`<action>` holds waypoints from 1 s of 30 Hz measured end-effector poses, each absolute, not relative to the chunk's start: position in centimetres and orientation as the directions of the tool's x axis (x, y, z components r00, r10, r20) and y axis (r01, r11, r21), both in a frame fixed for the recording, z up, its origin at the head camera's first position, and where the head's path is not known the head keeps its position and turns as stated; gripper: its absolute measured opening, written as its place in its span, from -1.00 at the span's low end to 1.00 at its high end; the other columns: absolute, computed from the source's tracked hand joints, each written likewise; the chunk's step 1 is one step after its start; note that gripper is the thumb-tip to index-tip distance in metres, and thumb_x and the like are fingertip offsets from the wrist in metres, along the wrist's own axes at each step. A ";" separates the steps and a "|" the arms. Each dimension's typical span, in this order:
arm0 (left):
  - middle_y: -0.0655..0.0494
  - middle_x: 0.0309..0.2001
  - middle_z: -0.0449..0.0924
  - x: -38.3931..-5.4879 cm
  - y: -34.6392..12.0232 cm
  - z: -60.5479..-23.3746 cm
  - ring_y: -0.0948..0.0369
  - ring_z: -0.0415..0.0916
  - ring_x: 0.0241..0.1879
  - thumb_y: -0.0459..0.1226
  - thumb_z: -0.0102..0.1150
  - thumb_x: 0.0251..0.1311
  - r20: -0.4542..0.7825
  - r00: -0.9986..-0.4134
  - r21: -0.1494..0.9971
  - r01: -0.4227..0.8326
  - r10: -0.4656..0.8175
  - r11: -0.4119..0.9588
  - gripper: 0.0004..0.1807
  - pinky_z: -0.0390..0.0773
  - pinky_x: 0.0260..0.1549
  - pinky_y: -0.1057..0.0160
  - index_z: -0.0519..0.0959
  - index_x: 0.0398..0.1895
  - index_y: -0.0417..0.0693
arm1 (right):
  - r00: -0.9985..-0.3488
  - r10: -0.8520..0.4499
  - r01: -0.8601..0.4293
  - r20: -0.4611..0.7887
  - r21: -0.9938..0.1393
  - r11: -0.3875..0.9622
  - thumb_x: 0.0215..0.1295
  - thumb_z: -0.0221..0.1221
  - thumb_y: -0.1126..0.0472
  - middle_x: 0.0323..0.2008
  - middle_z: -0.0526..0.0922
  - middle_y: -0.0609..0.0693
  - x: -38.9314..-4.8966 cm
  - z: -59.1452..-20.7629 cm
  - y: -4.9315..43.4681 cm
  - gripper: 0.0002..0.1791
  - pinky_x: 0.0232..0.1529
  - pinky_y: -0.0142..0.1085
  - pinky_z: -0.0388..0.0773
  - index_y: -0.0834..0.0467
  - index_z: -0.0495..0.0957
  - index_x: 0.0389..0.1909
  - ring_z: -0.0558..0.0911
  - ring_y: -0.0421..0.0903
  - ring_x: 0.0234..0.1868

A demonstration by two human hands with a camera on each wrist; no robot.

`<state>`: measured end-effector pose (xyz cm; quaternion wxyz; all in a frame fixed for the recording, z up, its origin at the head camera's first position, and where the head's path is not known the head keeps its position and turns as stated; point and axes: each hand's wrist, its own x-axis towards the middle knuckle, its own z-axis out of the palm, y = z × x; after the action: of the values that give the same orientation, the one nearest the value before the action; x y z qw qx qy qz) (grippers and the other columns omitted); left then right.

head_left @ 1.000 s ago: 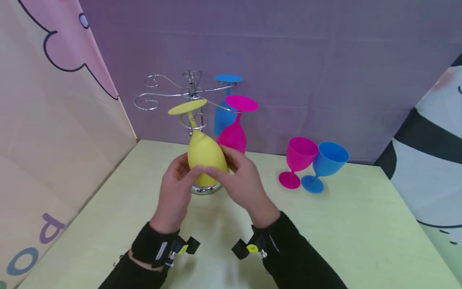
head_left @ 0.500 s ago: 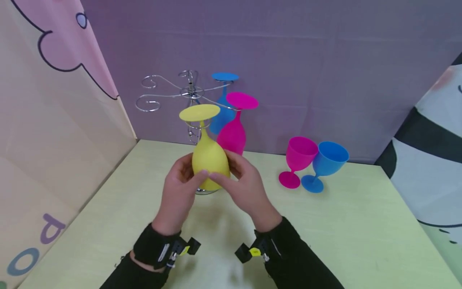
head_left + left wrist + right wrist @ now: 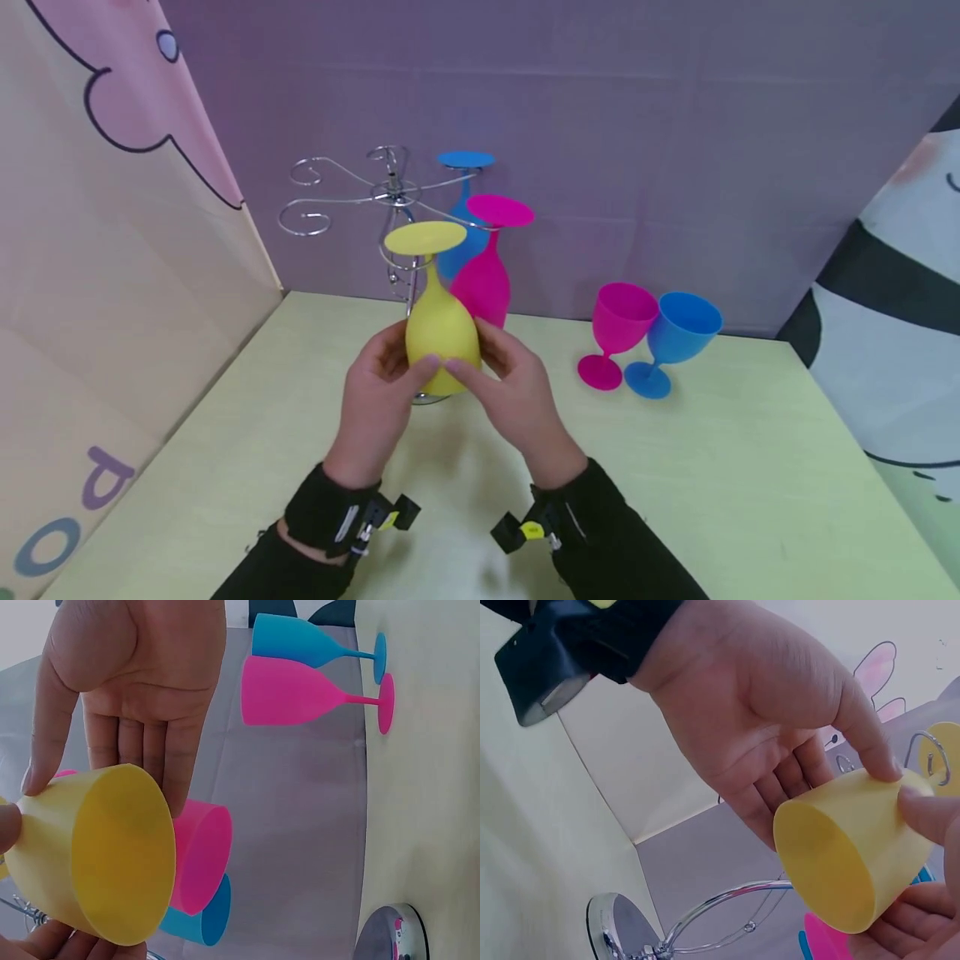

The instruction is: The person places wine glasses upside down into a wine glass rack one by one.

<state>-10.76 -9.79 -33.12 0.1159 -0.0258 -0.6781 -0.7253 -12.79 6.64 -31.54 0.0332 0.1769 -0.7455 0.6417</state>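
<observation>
A yellow goblet is upside down at the front of the metal rack, its mouth facing down and its round foot uppermost. Its stem is at the rack's front curl, with the foot just above the wire; whether the foot bears on that curl I cannot tell. The left hand grips the bowl from the left, fingers curled along its side and thumb on the near face. The right hand grips the same bowl from the right in the same way, and the two thumb tips nearly meet.

Behind the goblet, the rack's round chrome base shows only in part. Two scrolled arms reach out to the rack's left. On its right side a pink goblet hangs upside down from one arm, and behind that a blue goblet hangs the same way from another.

Well to the right of the rack, a second pink goblet and a second blue goblet stand upright just beside each other, the pink one nearer the rack. All this is on a pale table; behind the rack rises a purple backdrop.
</observation>
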 end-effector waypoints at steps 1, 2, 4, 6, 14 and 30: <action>0.21 0.24 0.43 -10.8 -9.8 -33.2 0.22 0.43 0.18 0.07 0.34 0.11 0.196 -0.971 0.978 0.204 -0.138 -0.046 -0.26 0.53 0.12 0.25 0.34 0.34 0.09 | -0.933 -0.220 -0.313 0.285 -0.944 0.105 0.25 0.30 0.05 0.24 0.47 -0.17 -12.9 -32.0 6.8 -0.34 0.23 -0.25 0.46 0.01 0.37 0.37 0.46 -0.20 0.23; 0.21 0.24 0.42 -10.8 -9.8 -33.2 0.22 0.43 0.18 0.08 0.34 0.11 0.197 -0.970 0.978 0.204 -0.142 -0.038 -0.25 0.53 0.12 0.24 0.34 0.34 0.09 | -0.930 -0.220 -0.320 0.293 -0.943 0.096 0.24 0.30 0.03 0.24 0.48 -0.18 -13.0 -32.3 6.9 -0.35 0.22 -0.26 0.47 -0.01 0.38 0.36 0.46 -0.21 0.23; 0.23 0.25 0.41 -10.8 -9.7 -33.3 0.22 0.41 0.20 0.09 0.33 0.11 0.201 -0.968 0.979 0.206 -0.150 -0.017 -0.24 0.52 0.14 0.22 0.32 0.35 0.09 | -0.924 -0.221 -0.336 0.311 -0.938 0.084 0.24 0.30 0.00 0.24 0.48 -0.20 -13.0 -32.6 7.2 -0.36 0.21 -0.26 0.48 -0.04 0.40 0.34 0.46 -0.22 0.24; 0.23 0.27 0.38 -10.7 -9.6 -33.3 0.22 0.37 0.23 0.10 0.32 0.12 0.209 -0.965 0.978 0.211 -0.157 0.008 -0.22 0.50 0.17 0.17 0.30 0.37 0.08 | -0.919 -0.217 -0.354 0.328 -0.930 0.094 0.23 0.30 -0.04 0.23 0.49 -0.22 -12.8 -32.7 7.6 -0.36 0.21 -0.26 0.48 -0.05 0.41 0.34 0.45 -0.24 0.25; 0.26 0.32 0.30 -10.2 -8.9 -33.1 0.23 0.23 0.32 -0.02 0.31 0.19 0.289 -0.937 0.953 0.262 -0.199 0.151 -0.24 0.45 0.22 0.03 0.25 0.41 0.03 | -0.935 -0.188 -0.328 0.300 -0.935 0.137 0.23 0.31 0.01 0.24 0.51 -0.11 -11.1 -32.7 9.7 -0.37 0.22 -0.24 0.46 0.04 0.44 0.32 0.47 -0.21 0.24; 0.09 0.33 0.31 -7.7 -7.8 -31.4 0.19 0.23 0.35 -0.35 0.30 0.19 0.578 -0.802 0.813 0.547 -0.153 0.200 -0.31 0.39 0.26 0.06 0.27 0.38 -0.17 | -0.947 -0.197 -0.296 0.253 -0.926 0.235 0.22 0.33 0.06 0.24 0.52 -0.08 -8.6 -31.5 13.3 -0.38 0.16 -0.34 0.48 0.04 0.44 0.31 0.49 -0.18 0.24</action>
<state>-7.65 -7.80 -31.36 0.2838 -0.1365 -0.7209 -0.6174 -8.58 13.34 -31.54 0.0417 0.1570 -0.7848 0.5980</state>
